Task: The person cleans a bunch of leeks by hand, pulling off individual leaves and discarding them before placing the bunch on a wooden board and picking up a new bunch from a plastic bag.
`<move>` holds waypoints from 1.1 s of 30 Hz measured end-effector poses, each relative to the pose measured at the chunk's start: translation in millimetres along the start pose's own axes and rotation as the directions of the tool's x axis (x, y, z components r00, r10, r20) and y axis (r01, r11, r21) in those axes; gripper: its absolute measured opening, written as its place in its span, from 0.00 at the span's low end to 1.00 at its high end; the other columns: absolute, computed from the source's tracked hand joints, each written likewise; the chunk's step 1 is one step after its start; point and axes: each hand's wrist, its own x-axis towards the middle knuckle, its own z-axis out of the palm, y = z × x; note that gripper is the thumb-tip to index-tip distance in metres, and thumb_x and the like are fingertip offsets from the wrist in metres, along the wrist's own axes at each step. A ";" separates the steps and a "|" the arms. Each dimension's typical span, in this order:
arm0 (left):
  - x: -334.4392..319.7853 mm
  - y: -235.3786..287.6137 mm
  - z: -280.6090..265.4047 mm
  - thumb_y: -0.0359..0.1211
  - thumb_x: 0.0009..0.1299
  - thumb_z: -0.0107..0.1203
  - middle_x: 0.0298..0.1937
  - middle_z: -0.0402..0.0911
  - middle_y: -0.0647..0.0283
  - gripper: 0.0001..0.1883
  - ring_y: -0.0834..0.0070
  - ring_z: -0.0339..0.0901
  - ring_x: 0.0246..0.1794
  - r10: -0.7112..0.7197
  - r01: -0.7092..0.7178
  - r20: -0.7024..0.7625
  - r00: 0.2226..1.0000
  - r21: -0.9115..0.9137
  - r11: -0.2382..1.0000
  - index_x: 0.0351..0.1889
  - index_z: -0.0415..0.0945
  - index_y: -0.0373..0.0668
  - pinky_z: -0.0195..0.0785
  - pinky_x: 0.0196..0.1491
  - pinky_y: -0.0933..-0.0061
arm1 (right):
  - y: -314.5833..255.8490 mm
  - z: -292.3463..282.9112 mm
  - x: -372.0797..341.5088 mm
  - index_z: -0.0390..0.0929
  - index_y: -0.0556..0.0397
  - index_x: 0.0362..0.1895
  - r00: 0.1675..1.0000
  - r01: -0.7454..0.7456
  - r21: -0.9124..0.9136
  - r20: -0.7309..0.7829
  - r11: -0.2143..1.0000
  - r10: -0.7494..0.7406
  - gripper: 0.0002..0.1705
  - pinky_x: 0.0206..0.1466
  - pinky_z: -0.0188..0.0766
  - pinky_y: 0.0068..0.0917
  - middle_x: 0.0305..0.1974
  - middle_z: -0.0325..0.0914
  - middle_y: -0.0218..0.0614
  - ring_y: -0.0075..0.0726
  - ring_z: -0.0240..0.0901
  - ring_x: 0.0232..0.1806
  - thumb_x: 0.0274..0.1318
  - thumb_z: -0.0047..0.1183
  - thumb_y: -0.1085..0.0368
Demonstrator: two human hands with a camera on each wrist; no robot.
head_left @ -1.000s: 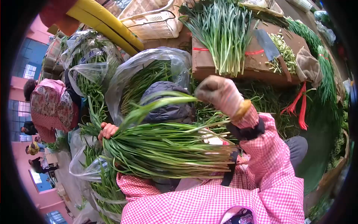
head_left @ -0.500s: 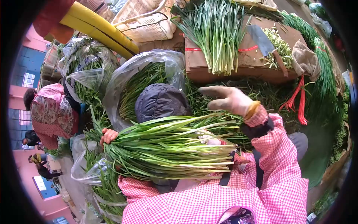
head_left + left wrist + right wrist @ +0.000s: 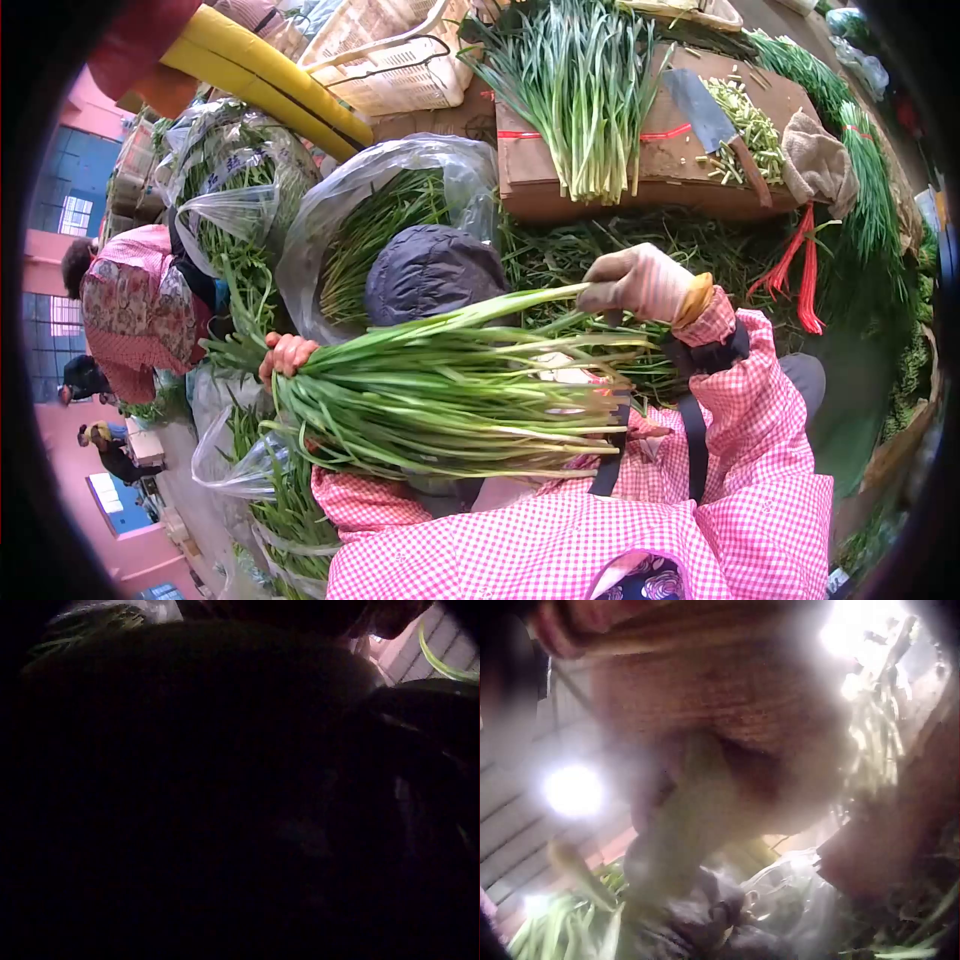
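A thick bundle of green garlic (image 3: pixel 450 405) lies sideways across the person's lap, leafy tops to the left and pale stem ends to the right. The bare left hand (image 3: pixel 291 355) grips it round the leafy end, with leaves sticking out beyond the fingers. Above the stem ends, the right hand (image 3: pixel 640 283), in a striped work glove, pinches the pale end of one stalk (image 3: pixel 515 302) that slants up from the bundle's top. The right wrist view shows the gloved hand (image 3: pixel 720 772) close up and blurred. The left wrist view is almost wholly dark.
Ahead, a cardboard-covered block (image 3: pixel 540 185) bears a stack of greens (image 3: pixel 600 110), a cleaver (image 3: pixel 705 115) and chopped stem ends (image 3: pixel 750 130). Red ties (image 3: pixel 808 270) hang at its right. An open plastic bag (image 3: pixel 335 215) of greens stands behind a dark rounded cloth-covered thing (image 3: pixel 435 275).
The right hand first held a stalk up and out to the left, then opened away from the bundle, and now pinches a stalk end near the stems. The left hand keeps its grip.
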 end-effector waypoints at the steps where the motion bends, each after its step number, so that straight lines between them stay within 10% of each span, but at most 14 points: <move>1: -0.6 -1.6 -7.7 0.29 0.64 0.41 0.22 0.63 0.71 0.17 0.81 0.62 0.25 -0.004 0.005 0.037 0.999 -0.010 1.000 0.49 0.64 0.29 0.60 0.42 0.76 | 19.3 2.6 8.2 0.79 0.53 0.34 0.995 0.093 0.042 -0.044 0.995 -0.092 0.12 0.24 0.63 0.19 0.19 0.75 0.28 0.19 0.69 0.20 0.50 0.56 0.59; 11: 11.2 -28.2 11.7 0.28 0.63 0.42 0.22 0.63 0.70 0.12 0.81 0.62 0.24 -0.015 0.014 -0.139 0.990 -0.012 1.000 0.44 0.68 0.35 0.60 0.41 0.76 | 47.6 -6.7 -31.1 0.79 0.57 0.31 0.990 0.006 0.173 -0.142 0.985 0.019 0.08 0.26 0.67 0.20 0.21 0.76 0.31 0.20 0.71 0.21 0.48 0.58 0.65; 13: 6.6 -24.3 10.8 0.27 0.63 0.42 0.22 0.63 0.70 0.12 0.81 0.62 0.24 -0.017 0.012 -0.178 0.984 -0.034 0.999 0.44 0.68 0.35 0.60 0.41 0.76 | 81.0 -19.7 -34.4 0.78 0.57 0.29 0.921 0.299 -0.181 -0.202 0.937 -0.332 0.06 0.24 0.68 0.20 0.22 0.76 0.30 0.22 0.73 0.22 0.44 0.59 0.69; 15: -1.0 -19.0 -3.1 0.27 0.64 0.42 0.21 0.62 0.71 0.12 0.81 0.62 0.23 0.009 -0.013 -0.061 0.998 -0.073 0.997 0.45 0.68 0.34 0.60 0.41 0.77 | 140.2 -48.7 -32.3 0.78 0.57 0.29 0.744 0.384 -0.740 -0.106 0.552 -0.660 0.06 0.23 0.67 0.21 0.20 0.74 0.28 0.22 0.71 0.22 0.44 0.57 0.69; 17: -3.2 -15.8 -10.3 0.27 0.64 0.43 0.21 0.63 0.71 0.13 0.82 0.63 0.23 0.000 0.001 0.005 1.000 -0.103 0.995 0.46 0.67 0.34 0.61 0.40 0.78 | 136.5 -52.5 -43.3 0.79 0.55 0.32 0.863 -0.169 -0.037 -0.488 0.985 0.130 0.09 0.26 0.69 0.25 0.25 0.77 0.33 0.27 0.73 0.22 0.47 0.54 0.64; 21: -8.7 -7.7 -17.3 0.28 0.63 0.43 0.22 0.65 0.70 0.14 0.82 0.65 0.22 0.021 -0.014 0.065 0.998 -0.104 0.994 0.46 0.66 0.32 0.61 0.40 0.77 | 147.4 -73.5 -46.6 0.79 0.54 0.33 0.808 -0.297 0.039 -0.522 0.954 0.272 0.10 0.30 0.71 0.28 0.28 0.78 0.35 0.32 0.74 0.26 0.46 0.54 0.65; 24: -10.7 -8.5 -17.6 0.28 0.63 0.44 0.22 0.67 0.70 0.15 0.81 0.67 0.22 0.035 -0.031 0.050 0.998 -0.084 0.996 0.47 0.65 0.31 0.62 0.39 0.75 | 133.8 -59.3 -37.0 0.79 0.50 0.36 0.896 0.078 -0.636 -0.294 0.768 -0.334 0.12 0.47 0.68 0.29 0.37 0.78 0.39 0.42 0.73 0.41 0.43 0.55 0.64; 26: -16.0 -9.2 -32.3 0.28 0.63 0.44 0.20 0.66 0.71 0.15 0.81 0.66 0.22 0.025 -0.010 0.101 0.995 -0.147 0.989 0.47 0.65 0.31 0.62 0.40 0.76 | 97.6 -27.8 -23.8 0.76 0.46 0.46 0.918 0.304 -0.199 -0.202 0.932 -0.343 0.19 0.49 0.68 0.26 0.45 0.76 0.34 0.30 0.72 0.44 0.45 0.56 0.66; 28: -18.8 -10.8 -38.0 0.28 0.63 0.44 0.20 0.66 0.72 0.15 0.82 0.66 0.22 0.027 -0.007 0.125 0.992 -0.158 0.987 0.47 0.65 0.31 0.62 0.40 0.77 | 54.4 -2.6 -14.4 0.66 0.48 0.58 0.982 0.070 0.359 0.137 0.931 -0.127 0.28 0.48 0.67 0.21 0.52 0.71 0.33 0.20 0.68 0.44 0.51 0.55 0.66; 33: -20.3 -6.8 -35.6 0.28 0.63 0.44 0.20 0.65 0.72 0.15 0.82 0.65 0.23 0.022 -0.006 0.106 0.994 -0.150 0.989 0.47 0.66 0.32 0.61 0.41 0.77 | 50.6 45.8 17.8 0.68 0.60 0.54 0.866 0.024 0.585 0.393 0.810 -0.310 0.33 0.50 0.66 0.23 0.47 0.74 0.36 0.24 0.69 0.45 0.46 0.61 0.56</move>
